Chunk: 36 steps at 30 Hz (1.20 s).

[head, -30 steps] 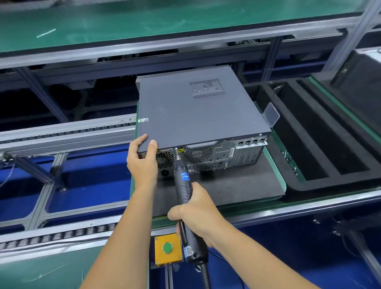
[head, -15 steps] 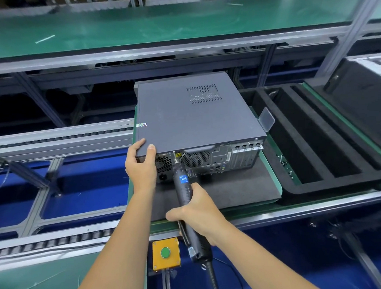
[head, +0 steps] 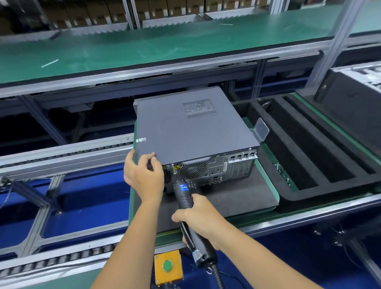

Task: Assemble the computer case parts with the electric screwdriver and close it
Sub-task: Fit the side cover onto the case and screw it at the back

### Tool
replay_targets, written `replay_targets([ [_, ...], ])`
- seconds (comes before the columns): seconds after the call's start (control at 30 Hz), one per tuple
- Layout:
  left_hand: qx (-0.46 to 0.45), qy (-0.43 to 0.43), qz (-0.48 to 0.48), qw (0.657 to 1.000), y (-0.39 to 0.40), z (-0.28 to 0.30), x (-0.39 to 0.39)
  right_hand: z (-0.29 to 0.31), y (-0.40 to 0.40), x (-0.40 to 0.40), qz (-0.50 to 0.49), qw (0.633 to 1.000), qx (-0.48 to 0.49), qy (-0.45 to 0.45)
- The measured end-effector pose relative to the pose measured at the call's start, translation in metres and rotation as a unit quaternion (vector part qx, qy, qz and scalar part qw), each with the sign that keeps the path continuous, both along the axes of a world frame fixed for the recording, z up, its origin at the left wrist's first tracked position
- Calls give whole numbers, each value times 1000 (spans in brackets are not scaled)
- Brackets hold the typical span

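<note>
computer case: matt dark grey sheet metal on the lid, smooth, with a perforated vent patch; the rear panel I face is bare silvery metal with mesh grilles.
electric screwdriver: black plastic body, slightly glossy, ribbed where my right hand grips it.
pad under the case: dark grey foam, matt, rough-looking.
foam tray: black foam, matt.
worktop: green mat, smooth, faint sheen.
rails: brushed aluminium.
button box: glossy yellow plastic.

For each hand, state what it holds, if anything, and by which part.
The right hand grips the electric screwdriver around the middle of its body. The left hand holds the computer case at its near left corner.
</note>
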<state>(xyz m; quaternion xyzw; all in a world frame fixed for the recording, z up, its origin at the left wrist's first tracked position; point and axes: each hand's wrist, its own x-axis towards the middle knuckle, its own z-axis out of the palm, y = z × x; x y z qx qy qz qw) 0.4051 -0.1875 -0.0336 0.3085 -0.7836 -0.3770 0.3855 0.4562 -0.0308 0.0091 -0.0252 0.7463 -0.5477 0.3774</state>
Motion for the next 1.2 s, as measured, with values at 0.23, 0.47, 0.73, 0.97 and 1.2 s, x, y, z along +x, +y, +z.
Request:
replay_targets([
  [0.23,-204,-111,-139,962,-2,22,-18,8,4,-2,5,1000,3,-17],
  [0.47,-140,-89,-186,968,1,27,-21,16,18,3,30,999,-20,-25],
  [0.73,230,33,-179,956,18,67,-43,48,23,-35,19,997,-57,56],
  [0.97,348,28,-250,903,34,92,-79,63,27,-69,-11,994,-65,88],
  [1.2,386,41,-247,888,76,96,-137,67,61,-129,-28,991,-58,120],
])
